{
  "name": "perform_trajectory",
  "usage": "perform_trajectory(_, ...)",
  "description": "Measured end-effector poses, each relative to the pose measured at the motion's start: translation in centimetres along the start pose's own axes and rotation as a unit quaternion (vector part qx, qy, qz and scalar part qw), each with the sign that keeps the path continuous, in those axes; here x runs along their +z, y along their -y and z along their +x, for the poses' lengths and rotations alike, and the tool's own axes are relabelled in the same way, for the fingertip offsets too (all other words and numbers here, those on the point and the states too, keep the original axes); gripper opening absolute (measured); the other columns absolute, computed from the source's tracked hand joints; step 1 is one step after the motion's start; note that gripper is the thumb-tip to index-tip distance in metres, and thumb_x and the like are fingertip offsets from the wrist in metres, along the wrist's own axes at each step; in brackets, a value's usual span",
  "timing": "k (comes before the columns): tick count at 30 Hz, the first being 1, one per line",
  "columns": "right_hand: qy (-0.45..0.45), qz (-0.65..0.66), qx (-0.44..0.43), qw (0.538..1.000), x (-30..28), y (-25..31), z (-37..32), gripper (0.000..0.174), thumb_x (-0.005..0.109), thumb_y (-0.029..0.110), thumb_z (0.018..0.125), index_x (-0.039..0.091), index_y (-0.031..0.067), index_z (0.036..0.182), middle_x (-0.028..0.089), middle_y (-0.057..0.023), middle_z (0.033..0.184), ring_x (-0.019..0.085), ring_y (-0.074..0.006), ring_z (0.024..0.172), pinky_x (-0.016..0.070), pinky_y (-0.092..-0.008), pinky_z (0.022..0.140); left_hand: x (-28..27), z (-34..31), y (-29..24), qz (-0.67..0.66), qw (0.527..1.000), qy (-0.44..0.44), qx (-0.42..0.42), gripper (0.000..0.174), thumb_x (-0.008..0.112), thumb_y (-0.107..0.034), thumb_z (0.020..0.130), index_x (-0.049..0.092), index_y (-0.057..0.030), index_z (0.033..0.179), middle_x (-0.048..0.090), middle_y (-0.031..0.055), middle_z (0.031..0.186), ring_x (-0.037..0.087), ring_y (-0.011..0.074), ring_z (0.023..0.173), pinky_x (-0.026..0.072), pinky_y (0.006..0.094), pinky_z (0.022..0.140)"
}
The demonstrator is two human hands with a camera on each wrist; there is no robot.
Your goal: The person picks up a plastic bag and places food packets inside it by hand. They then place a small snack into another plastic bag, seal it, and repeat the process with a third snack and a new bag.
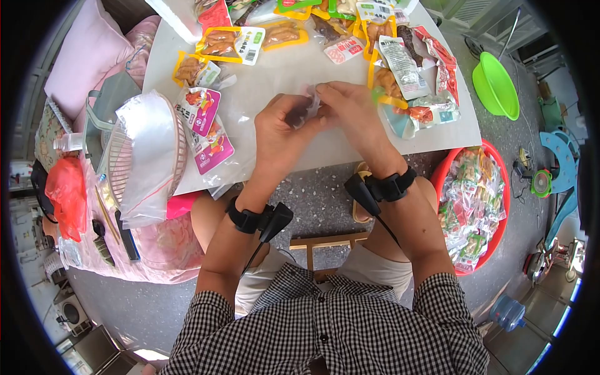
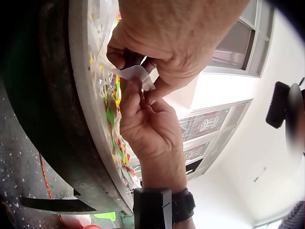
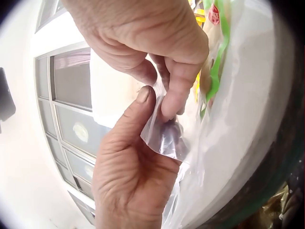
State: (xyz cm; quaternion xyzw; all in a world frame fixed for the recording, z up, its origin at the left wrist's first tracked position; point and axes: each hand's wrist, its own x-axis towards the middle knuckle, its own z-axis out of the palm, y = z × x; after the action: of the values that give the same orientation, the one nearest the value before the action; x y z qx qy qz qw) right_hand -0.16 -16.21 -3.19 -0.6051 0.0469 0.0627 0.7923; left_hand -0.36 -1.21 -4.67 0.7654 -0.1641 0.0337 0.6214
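Observation:
Both hands hold a small clear plastic bag [image 1: 306, 112] above the near part of the white table [image 1: 250, 87]. A dark piece shows through the bag beside the left palm; what it is cannot be made out. The left hand [image 1: 279, 134] grips the bag from the left, its thumb along the bag's edge in the right wrist view. At the bag's upper edge, the right hand [image 1: 357, 115] pinches the film with thumb and fingers. Crinkled clear film [image 3: 167, 138] hangs below the right fingertips in the right wrist view.
Yellow-edged food packets [image 1: 230, 45] line the table's far side, with more packets at its right. Pink packets [image 1: 203, 112] lie at left, beside a basket [image 1: 178, 134] bearing clear bags [image 1: 147, 144]. A red tub [image 1: 504, 215] of packets stands right; a green basin [image 1: 495, 86] lies beyond.

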Motion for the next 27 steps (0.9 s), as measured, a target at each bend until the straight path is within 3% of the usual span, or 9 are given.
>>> perform_trajectory(11,-0.004,0.085,0.028,0.996,0.3,-0.6,0.3,0.023,0.061,0.022,0.088,0.064,-0.0002,0.086,0.063,-0.0057,0.075,0.061,-0.0106,0.060,0.0528,-0.0224,0.052,-0.1,0.1,-0.6,-0.141,0.989,-0.008,-0.052,0.022,0.072,-0.002,0.076,0.061,0.0028,0.094,0.061,0.0009,0.081,0.052,0.0049,0.068,0.0453,0.0194,0.061)
perform_trajectory(14,0.004,0.056,0.019,0.998,0.2,-0.4,0.2,0.021,0.061,0.020,0.087,0.064,-0.0011,0.084,0.063,-0.0059,0.073,0.062,-0.0111,0.059,0.0524,-0.0224,0.051,-0.3,0.1,0.2,-0.048,0.999,-0.007,-0.018,0.022,0.073,-0.003,0.075,0.062,0.0029,0.093,0.060,0.0010,0.080,0.053,0.0047,0.068,0.0453,0.0197,0.061)
perform_trajectory(17,0.003,0.002,0.009,1.000,0.3,-0.2,0.0,0.018,0.060,0.016,0.086,0.064,-0.0019,0.083,0.063,-0.0064,0.070,0.062,-0.0120,0.058,0.0522,-0.0231,0.050,-0.3,0.0,-0.8,0.105,0.993,-0.023,0.053,0.021,0.072,-0.001,0.071,0.062,0.0028,0.090,0.061,0.0046,0.078,0.056,0.0099,0.063,0.0466,0.0235,0.059)
perform_trajectory(20,-0.005,-0.027,0.011,1.000,0.6,0.3,-0.4,0.017,0.057,0.012,0.085,0.063,-0.0028,0.082,0.064,-0.0076,0.070,0.063,-0.0132,0.056,0.0517,-0.0236,0.049,0.0,-0.4,-1.2,0.258,0.951,-0.064,0.155,0.020,0.067,0.001,0.068,0.062,0.0017,0.087,0.059,0.0103,0.077,0.058,0.0214,0.059,0.0474,0.0300,0.057)
perform_trajectory(23,-0.009,-0.051,0.007,0.999,0.8,0.4,-0.6,0.018,0.056,0.013,0.085,0.063,-0.0032,0.081,0.064,-0.0090,0.072,0.063,-0.0145,0.056,0.0511,-0.0240,0.048,-0.1,-0.7,-1.6,0.345,0.915,-0.048,0.204,0.017,0.062,0.002,0.068,0.062,0.0004,0.084,0.058,0.0135,0.078,0.057,0.0311,0.060,0.0474,0.0356,0.056)
perform_trajectory(27,-0.022,-0.064,0.022,0.997,1.3,0.5,-0.7,0.024,0.056,0.018,0.087,0.062,-0.0035,0.081,0.065,-0.0105,0.072,0.064,-0.0163,0.056,0.0507,-0.0247,0.047,-0.2,-0.6,-1.6,0.365,0.912,-0.045,0.181,0.012,0.061,0.003,0.068,0.060,0.0005,0.080,0.057,0.0133,0.073,0.058,0.0322,0.061,0.0470,0.0366,0.056)
